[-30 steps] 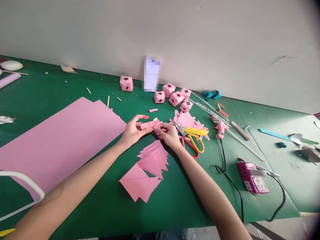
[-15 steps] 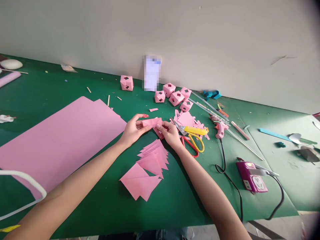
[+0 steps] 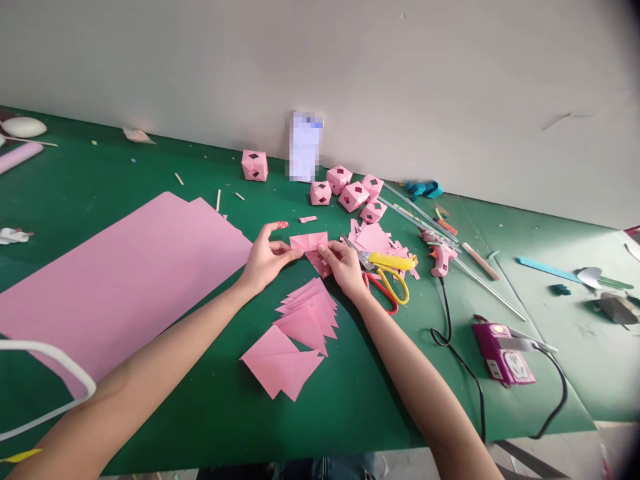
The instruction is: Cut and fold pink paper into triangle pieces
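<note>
A small folded strip of pink paper [image 3: 309,241] is held between my two hands, with crease lines across it. My left hand [image 3: 265,259] pinches its left end with thumb and fingers, the index finger raised off it. The right end is gripped by my right hand [image 3: 343,265], thumb on the front. Just below the strip another folded pink piece [image 3: 319,263] shows, partly hidden by my right hand. A fanned stack of pink paper squares [image 3: 305,317] lies between my forearms. Yellow-and-red-handled scissors [image 3: 387,277] rest just right of my right hand, over pink paper scraps [image 3: 371,238].
Large pink sheets [image 3: 135,267] cover the left of the green table. Several pink paper cubes [image 3: 353,196] and a phone [image 3: 305,147] stand by the wall. Rightward lie a pink glue gun [image 3: 441,258], clear glue sticks [image 3: 490,290] and a purple power socket [image 3: 503,353] with cords.
My left index finger has lifted and moved slightly left off the strip. The strip has shifted a little to the right and shows more of its face.
</note>
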Tool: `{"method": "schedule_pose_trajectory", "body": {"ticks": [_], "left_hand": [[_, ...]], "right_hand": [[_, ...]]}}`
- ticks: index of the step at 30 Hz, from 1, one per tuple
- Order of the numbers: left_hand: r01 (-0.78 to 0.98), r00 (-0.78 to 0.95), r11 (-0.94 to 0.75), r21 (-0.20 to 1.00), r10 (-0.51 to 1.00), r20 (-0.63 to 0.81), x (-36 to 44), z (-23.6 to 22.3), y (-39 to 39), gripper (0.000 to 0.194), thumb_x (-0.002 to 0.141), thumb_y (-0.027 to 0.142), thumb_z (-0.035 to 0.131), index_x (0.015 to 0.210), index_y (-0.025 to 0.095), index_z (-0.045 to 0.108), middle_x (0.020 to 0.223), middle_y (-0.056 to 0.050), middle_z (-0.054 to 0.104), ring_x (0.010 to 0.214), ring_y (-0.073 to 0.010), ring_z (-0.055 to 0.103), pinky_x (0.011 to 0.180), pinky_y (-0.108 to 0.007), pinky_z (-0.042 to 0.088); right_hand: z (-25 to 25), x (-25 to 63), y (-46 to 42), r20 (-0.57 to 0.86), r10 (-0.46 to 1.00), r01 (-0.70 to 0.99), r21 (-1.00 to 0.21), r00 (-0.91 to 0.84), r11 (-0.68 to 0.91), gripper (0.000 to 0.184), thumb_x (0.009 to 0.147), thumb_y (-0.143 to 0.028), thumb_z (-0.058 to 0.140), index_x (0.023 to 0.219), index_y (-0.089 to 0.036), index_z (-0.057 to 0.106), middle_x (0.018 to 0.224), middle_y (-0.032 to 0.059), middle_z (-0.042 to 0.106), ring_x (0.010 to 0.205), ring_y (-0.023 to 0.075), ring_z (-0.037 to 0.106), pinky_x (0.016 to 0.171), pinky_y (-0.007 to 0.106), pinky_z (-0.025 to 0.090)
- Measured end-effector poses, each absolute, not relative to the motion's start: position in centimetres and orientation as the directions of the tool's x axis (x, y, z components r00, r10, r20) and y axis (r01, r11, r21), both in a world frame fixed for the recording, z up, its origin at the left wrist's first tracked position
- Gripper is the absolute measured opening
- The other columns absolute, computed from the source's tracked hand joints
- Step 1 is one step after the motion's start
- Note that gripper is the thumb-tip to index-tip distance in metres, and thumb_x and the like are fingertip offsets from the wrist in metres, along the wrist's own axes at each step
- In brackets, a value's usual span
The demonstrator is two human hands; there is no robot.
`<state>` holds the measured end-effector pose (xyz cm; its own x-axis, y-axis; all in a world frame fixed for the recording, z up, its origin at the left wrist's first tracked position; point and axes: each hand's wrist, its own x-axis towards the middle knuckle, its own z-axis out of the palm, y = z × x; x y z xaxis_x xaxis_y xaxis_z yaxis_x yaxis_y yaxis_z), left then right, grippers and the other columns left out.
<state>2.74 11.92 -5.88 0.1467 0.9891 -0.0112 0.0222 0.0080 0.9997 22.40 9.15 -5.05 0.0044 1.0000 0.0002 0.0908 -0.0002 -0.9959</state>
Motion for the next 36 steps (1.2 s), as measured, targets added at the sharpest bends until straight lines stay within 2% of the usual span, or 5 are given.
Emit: {"method": "schedule_pose_trajectory", "body": {"ticks": [10,21,26,30,36], "left_hand": [[-0.106,0.171,0.011,0.994,0.985,0.008,2.9,-6.0,11.9,0.072,0.079,0.047,0.087,0.137,0.02,0.054,0.088,-0.004,0.08,0.097,-0.0281,0.08,0.1,-0.048,0.061],[-0.121,0.148,0.03,0.992,0.989,-0.012,3.2,-5.3,11.6,0.065,0.081,0.052,0.085,0.13,0.021,0.057,0.086,-0.004,0.08,0.081,-0.0292,0.082,0.079,-0.045,0.069],[-0.213,0.101,0.016,0.977,0.995,0.006,3.3,-4.8,11.6,0.057,0.084,0.056,0.081,0.121,0.019,0.057,0.092,-0.005,0.079,0.089,-0.0271,0.082,0.086,-0.044,0.068],[-0.236,0.072,-0.001,0.972,0.997,0.019,3.3,-4.9,11.8,0.055,0.082,0.05,0.084,0.117,0.019,0.057,0.106,-0.009,0.079,0.099,-0.0243,0.079,0.092,-0.042,0.065],[-0.233,0.07,-0.011,0.972,0.997,0.028,3.2,-5.0,11.9,0.058,0.079,0.046,0.087,0.121,0.02,0.056,0.12,-0.01,0.074,0.099,-0.022,0.077,0.093,-0.041,0.064]], "right_hand": [[-5.2,22.4,9.1,-0.017,0.999,0.05,-0.999,0.041,-0.019,0.059,0.081,-0.079,0.067,0.082,-0.021,0.067,0.066,-0.0001,0.065,0.049,0.0137,0.059,0.045,0.026,0.05],[-5.2,22.5,9.1,0.015,0.997,0.046,-0.999,0.074,0.012,0.051,0.085,-0.072,0.068,0.084,-0.021,0.069,0.071,0.0009,0.069,0.059,0.0135,0.062,0.051,0.023,0.048],[-6.0,21.9,9.0,0.078,0.997,0.031,-0.997,0.027,0.077,0.047,0.088,-0.062,0.071,0.109,-0.02,0.078,0.086,0.0047,0.075,0.06,0.0131,0.061,0.052,0.026,0.052],[-6.4,21.8,9.0,0.147,0.987,0.095,-0.984,-0.059,0.152,0.041,0.086,-0.053,0.076,0.116,-0.025,0.08,0.114,0.0077,0.077,0.082,0.0176,0.071,0.069,0.03,0.061],[-5.9,22.1,8.8,0.109,0.989,0.176,-0.976,-0.103,0.126,0.047,0.089,-0.059,0.072,0.117,-0.023,0.078,0.112,0.0081,0.079,0.093,0.0212,0.075,0.085,0.035,0.061]]}}
